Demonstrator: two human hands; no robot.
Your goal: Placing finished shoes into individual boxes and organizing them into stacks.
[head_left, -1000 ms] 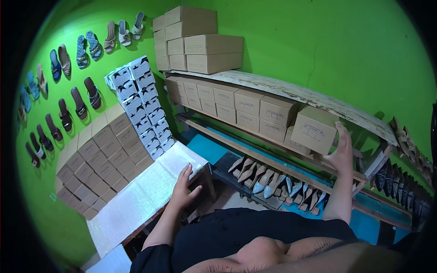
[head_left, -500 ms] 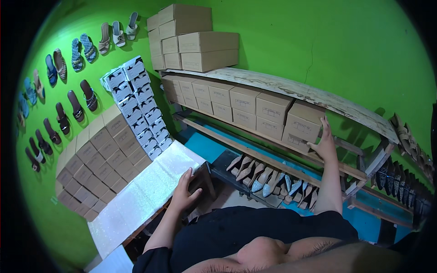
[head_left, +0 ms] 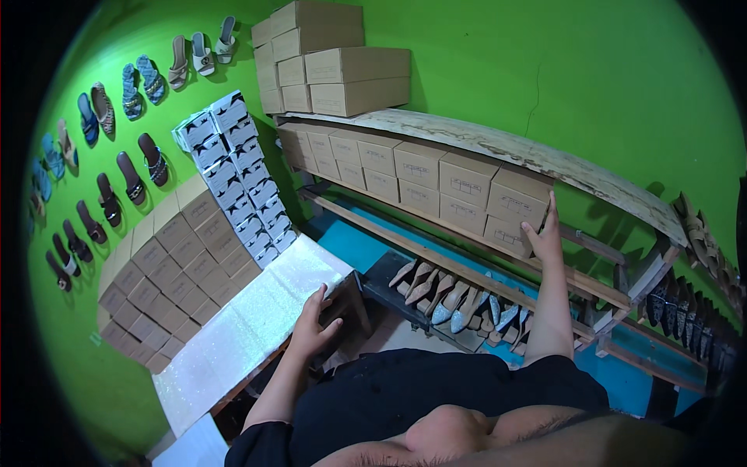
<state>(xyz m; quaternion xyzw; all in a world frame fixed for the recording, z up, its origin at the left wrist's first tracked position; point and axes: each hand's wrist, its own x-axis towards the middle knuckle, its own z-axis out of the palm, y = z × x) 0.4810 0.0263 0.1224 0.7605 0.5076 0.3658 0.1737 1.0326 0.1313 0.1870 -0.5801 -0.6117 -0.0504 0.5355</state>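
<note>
My right hand (head_left: 545, 233) is stretched out with fingers spread flat against the end of a brown cardboard box (head_left: 520, 196), the last one in the row on the wooden shelf (head_left: 475, 233); it presses the box without gripping it. The box is plain tan with a faint label outline on its face. My left hand (head_left: 315, 327) rests open on the corner of the glittery white table (head_left: 241, 327). Below my right hand, pointed shoes (head_left: 459, 300) lie in a row.
</note>
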